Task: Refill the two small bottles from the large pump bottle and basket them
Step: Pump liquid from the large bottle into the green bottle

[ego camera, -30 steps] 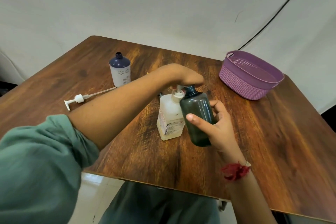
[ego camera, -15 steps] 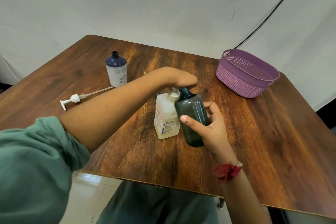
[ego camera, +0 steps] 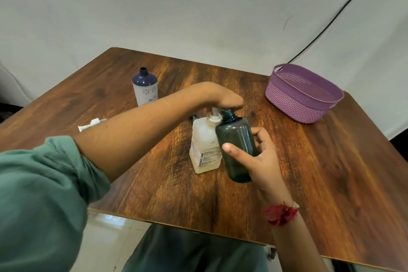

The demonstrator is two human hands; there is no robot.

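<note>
Filling dark bottle (ego camera: pixel 234 139) | left hand (ego camera: pixel 220 97) on pump bottle (ego camera: pixel 204 152) head, grip hidden | right hand (ego camera: pixel 262 159) clasps dark bottle | next, likely: uncapped blue bottle (ego camera: pixel 145 89)

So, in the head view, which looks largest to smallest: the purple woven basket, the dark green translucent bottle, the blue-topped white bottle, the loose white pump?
1. purple woven basket
2. dark green translucent bottle (nearer the camera, so its lead over the next is unsure)
3. blue-topped white bottle
4. loose white pump (partly hidden)
</note>
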